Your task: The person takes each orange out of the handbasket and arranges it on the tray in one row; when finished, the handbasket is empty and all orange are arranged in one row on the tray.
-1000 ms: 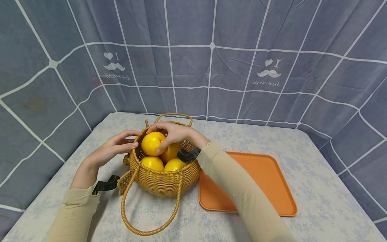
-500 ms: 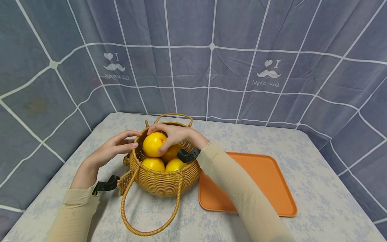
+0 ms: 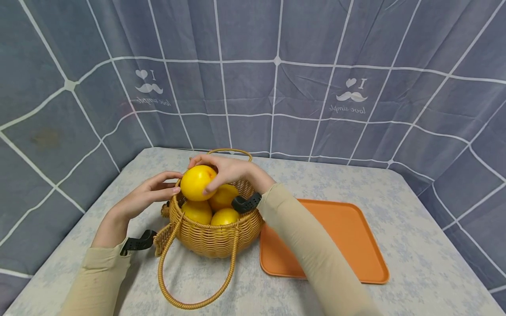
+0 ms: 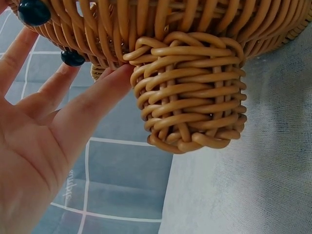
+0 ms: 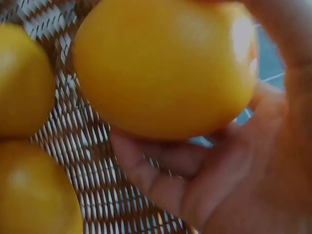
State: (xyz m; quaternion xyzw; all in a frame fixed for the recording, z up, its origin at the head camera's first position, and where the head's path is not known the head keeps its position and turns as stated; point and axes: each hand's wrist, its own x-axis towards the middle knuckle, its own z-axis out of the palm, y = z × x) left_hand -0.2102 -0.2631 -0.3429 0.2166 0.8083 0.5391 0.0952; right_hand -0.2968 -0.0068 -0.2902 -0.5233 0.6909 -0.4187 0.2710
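Note:
My right hand (image 3: 230, 170) grips a smooth, round yellow fruit (image 3: 196, 183) at the left rim of a wicker basket (image 3: 217, 241), thumb on one side and fingers round the other. Below it lie several more yellow fruits (image 3: 225, 217), also seen in the right wrist view as a second fruit (image 5: 34, 190) beside the held one. My left hand (image 3: 144, 195) rests its extended fingertips against the basket's left side. In the left wrist view the thumb (image 4: 100, 95) touches the weave by a woven stub (image 4: 192, 92), near dark round beads (image 4: 34, 12).
An orange tray (image 3: 340, 232) lies to the right of the basket, partly under my right forearm. The basket's front handle (image 3: 197, 303) hangs down onto the patterned tablecloth (image 3: 284, 294); its back handle (image 3: 233, 150) stands up behind. A grey-blue curtain (image 3: 253, 87) encloses the table.
My right hand has lifted its fruit slightly and shifted it left toward the rim. The fruits beneath have shifted a little left. My left hand has barely moved.

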